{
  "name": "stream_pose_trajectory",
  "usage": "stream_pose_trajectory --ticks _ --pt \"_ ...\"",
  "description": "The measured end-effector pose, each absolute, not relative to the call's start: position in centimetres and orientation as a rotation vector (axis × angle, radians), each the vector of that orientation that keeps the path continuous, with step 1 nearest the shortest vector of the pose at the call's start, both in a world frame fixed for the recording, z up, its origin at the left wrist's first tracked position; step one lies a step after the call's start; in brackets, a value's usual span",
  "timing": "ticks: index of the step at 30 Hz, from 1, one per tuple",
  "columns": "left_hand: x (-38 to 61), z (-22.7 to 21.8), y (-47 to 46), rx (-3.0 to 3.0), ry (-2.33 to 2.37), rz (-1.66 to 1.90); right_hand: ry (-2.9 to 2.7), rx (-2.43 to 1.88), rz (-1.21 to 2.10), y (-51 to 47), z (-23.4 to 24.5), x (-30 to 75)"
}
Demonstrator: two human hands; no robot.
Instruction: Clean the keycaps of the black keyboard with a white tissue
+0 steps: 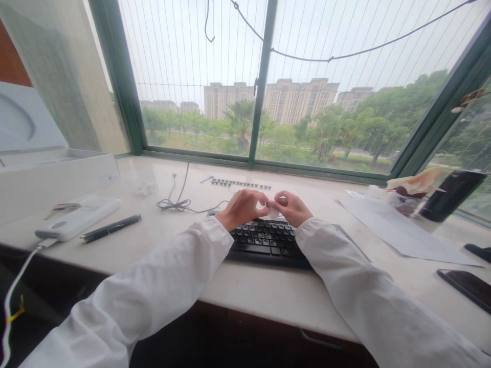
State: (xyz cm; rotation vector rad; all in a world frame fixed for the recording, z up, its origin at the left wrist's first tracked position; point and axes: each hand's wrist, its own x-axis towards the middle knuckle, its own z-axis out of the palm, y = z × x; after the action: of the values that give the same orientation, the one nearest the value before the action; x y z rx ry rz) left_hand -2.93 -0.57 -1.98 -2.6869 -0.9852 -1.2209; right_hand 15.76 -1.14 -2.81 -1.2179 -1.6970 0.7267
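Counter (268,291), pale stone, running under a window; contents listed from the near edge outward

- Two white sleeves reach in from the near edge, one on each side of the middle
- Dark phone (466,286), flat and face up, at the near right corner
- Black keyboard (268,243), at the middle of the counter, just in from the near edge, partly covered by both wrists
- Black pen (111,228), lying slantwise on the left half, well apart from the keyboard
- White power bank (79,217), just left of the pen, with a white lead (15,286) dropping off the near left edge and a bunch of keys (61,208) on top
- Left hand (242,207) and right hand (292,207), over the keyboard's far edge, fingertips meeting; both are closed in a pinch on a small pale piece (273,210), too small to identify, held between them just above the far key row
- Thin dark cable (174,204), loosely coiled, left of the hands
- Sheet of paper (402,230), flat on the right half
- Row of small caps (240,183), in a line beyond the hands, near the far edge
- White open box (49,176), at the far left corner
- Black tumbler (452,194), leaning, at the far right
- Green window frame (263,82), along the far edge
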Motion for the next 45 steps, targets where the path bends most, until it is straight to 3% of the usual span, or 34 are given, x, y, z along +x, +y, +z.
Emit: stream_pose_trajectory --ticks 4,10,23,45 --pt "-2.9 -2.0 -0.7 -2.673 -1.042 -1.258 -1.684 -1.287 0.716 -1.1 -2.6 15.8" --pt "-3.1 -2.0 -0.6 -2.646 -1.128 -1.243 -1.606 -1.266 0.978 -1.6 -1.8 15.4" --pt "-2.9 -2.2 -0.9 -2.711 -0.948 -1.130 -1.679 -1.199 1.031 -1.8 -2.1 16.0" --pt "-3.2 -2.0 -0.6 -2.634 -0.869 -1.396 -1.324 -0.959 1.392 -1.0 -2.0 16.4"
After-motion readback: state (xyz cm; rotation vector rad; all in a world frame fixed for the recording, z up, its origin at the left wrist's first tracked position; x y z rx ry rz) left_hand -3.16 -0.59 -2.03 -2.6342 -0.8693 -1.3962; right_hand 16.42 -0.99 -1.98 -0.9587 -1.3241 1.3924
